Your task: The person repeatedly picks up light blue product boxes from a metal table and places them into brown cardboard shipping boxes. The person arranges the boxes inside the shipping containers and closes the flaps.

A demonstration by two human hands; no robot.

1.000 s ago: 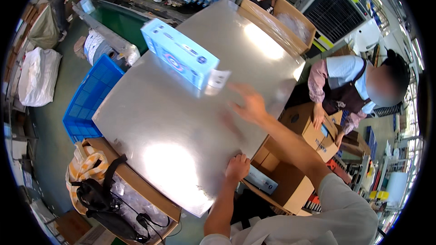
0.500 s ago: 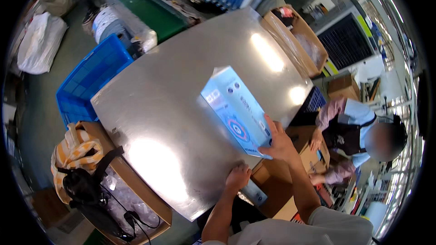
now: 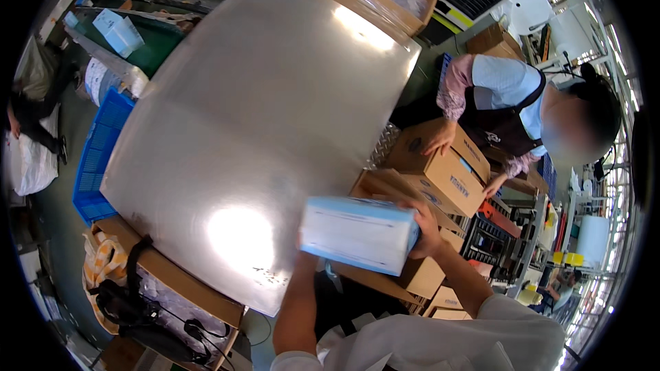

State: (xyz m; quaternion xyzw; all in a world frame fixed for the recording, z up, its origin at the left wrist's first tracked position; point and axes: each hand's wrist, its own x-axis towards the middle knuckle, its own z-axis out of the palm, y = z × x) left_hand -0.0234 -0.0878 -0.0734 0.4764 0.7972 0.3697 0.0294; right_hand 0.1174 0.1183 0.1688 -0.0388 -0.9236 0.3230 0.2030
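A light-blue and white box (image 3: 357,237) is held above the near right edge of the metal table. It lies on its side with a pale panel facing up. My right hand (image 3: 427,231) grips its right end, fingers bent over the edge. At the left end is my left hand (image 3: 300,242), mostly hidden behind the box, with only a sliver showing at its edge. Beneath the box, an open brown carton (image 3: 364,278) is partly covered.
A co-worker's hands rest on a brown carton (image 3: 440,165) right of the metal table (image 3: 234,117). A blue crate (image 3: 103,154) stands left. A carton of clear plastic (image 3: 185,278), with straps and cloth, sits near left. Another light-blue box (image 3: 118,31) lies on the green conveyor (image 3: 155,51).
The light-blue box has come nearer to me and turned from standing tilted to lying on its side. My left hand has moved up from the table's edge to the box. My view has shifted.
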